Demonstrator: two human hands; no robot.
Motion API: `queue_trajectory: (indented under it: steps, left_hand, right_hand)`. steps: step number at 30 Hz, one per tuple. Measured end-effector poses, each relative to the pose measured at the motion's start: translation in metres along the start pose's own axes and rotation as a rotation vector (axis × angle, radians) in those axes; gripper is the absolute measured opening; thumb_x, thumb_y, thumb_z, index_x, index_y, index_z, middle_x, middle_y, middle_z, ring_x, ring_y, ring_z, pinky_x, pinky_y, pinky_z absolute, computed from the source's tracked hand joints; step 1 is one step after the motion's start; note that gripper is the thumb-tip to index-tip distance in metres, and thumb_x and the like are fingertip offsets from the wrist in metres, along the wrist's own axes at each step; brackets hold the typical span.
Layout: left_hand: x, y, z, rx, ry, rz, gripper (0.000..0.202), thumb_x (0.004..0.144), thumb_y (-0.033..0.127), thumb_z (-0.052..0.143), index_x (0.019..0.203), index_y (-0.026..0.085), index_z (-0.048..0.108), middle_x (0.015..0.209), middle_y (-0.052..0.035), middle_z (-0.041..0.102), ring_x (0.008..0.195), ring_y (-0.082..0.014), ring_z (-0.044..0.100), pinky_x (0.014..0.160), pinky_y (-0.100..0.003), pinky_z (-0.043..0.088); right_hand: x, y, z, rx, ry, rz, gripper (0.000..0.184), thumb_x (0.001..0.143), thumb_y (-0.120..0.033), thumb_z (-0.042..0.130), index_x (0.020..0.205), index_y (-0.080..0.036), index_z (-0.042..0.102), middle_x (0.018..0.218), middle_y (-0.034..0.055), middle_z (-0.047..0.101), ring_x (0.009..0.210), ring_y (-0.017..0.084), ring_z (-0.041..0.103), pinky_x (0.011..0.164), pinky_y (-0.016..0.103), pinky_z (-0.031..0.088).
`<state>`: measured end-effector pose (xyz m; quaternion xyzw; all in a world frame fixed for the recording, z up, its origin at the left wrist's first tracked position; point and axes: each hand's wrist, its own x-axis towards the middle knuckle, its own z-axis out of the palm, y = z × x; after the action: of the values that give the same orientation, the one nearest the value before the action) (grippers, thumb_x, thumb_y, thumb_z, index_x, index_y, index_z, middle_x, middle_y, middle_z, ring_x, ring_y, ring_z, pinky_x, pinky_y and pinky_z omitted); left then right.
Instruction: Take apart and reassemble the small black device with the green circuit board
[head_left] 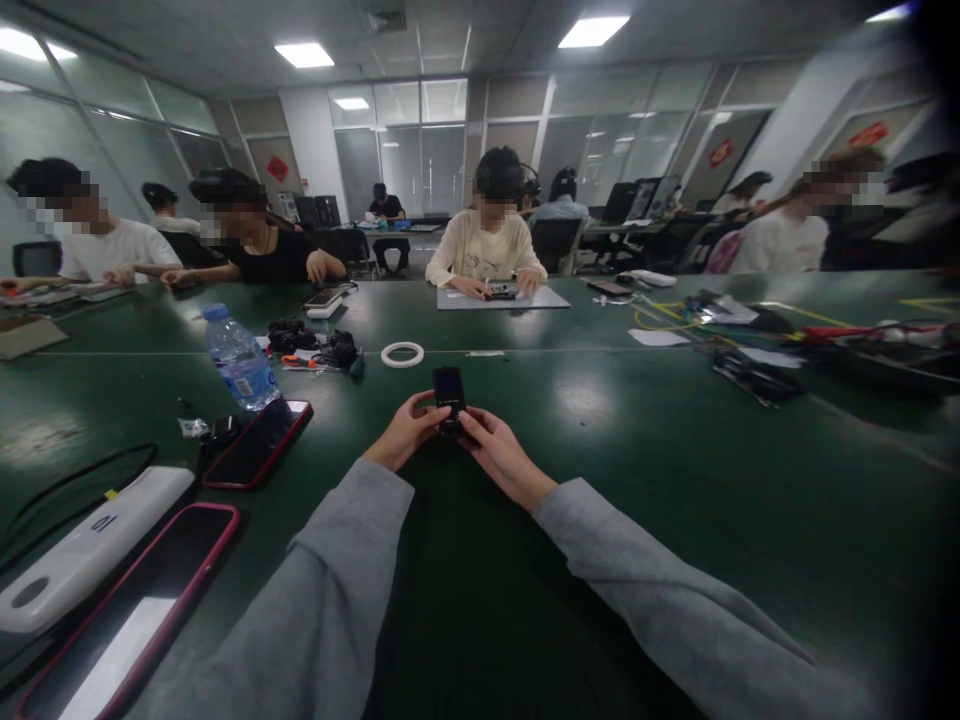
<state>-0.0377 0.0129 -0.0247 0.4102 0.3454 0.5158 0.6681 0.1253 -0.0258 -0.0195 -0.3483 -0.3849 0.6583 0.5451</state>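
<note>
Between my two hands, a small black handheld device point(449, 388) with a dark screen stands tilted up above the green table. My left hand point(409, 430) grips its left side, the thumb lying on the lower front. On the other side my right hand point(506, 455) holds it too, with the thumb pressed near the buttons below the screen. Most of the fingers behind the device are hidden. A white tape roll point(402, 354) lies on the table just beyond my left hand.
At left are a water bottle point(238, 360), a red-edged phone point(259, 443), a larger pink-cased phone point(135, 610) and a white power-bank-like unit point(97, 545). Black cables point(315, 345) lie behind. A person point(491, 240) works opposite; tangled wires and tools point(757, 340) are at right.
</note>
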Motion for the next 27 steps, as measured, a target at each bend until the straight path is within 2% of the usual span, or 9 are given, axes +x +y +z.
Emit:
queue_trajectory:
  steps: [5, 11, 18, 27]
  left_hand:
    - [-0.001, -0.001, -0.001, 0.000, -0.008, 0.035, 0.060, 0.064, 0.021, 0.081, 0.115, 0.016, 0.051, 0.094, -0.0055, 0.066, 0.083, -0.0136, 0.065, 0.075, -0.026, 0.050]
    - [0.001, -0.001, -0.001, -0.007, -0.004, 0.016, 0.059, 0.063, 0.020, 0.081, 0.115, 0.016, 0.052, 0.097, -0.0065, 0.066, 0.086, -0.0143, 0.065, 0.078, -0.028, 0.050]
    - [0.002, -0.001, -0.002, 0.003, -0.010, 0.014, 0.056, 0.065, 0.022, 0.080, 0.114, 0.016, 0.053, 0.099, -0.0069, 0.066, 0.088, -0.0153, 0.065, 0.080, -0.030, 0.051]
    - [-0.002, 0.002, 0.001, 0.015, 0.006, -0.005, 0.058, 0.065, 0.021, 0.080, 0.116, 0.016, 0.052, 0.098, -0.0072, 0.066, 0.086, -0.0154, 0.064, 0.080, -0.030, 0.050]
  right_hand:
    - [0.001, 0.003, -0.001, -0.006, -0.026, -0.063, 0.040, 0.069, -0.036, 0.078, 0.101, -0.020, 0.062, 0.109, 0.0042, 0.060, 0.103, 0.017, 0.056, 0.087, 0.028, 0.046]
    - [0.003, 0.003, -0.002, -0.012, -0.016, -0.037, 0.041, 0.069, -0.037, 0.078, 0.103, -0.020, 0.062, 0.110, 0.0046, 0.060, 0.102, 0.017, 0.056, 0.085, 0.030, 0.047]
    - [-0.002, -0.004, 0.002, 0.012, -0.027, -0.011, 0.041, 0.065, -0.029, 0.081, 0.100, -0.019, 0.062, 0.106, 0.0038, 0.061, 0.099, 0.015, 0.057, 0.086, 0.028, 0.045]
    - [-0.005, -0.008, 0.004, 0.014, -0.033, 0.000, 0.040, 0.066, -0.027, 0.080, 0.100, -0.020, 0.061, 0.106, 0.0036, 0.061, 0.100, 0.015, 0.057, 0.090, 0.030, 0.045]
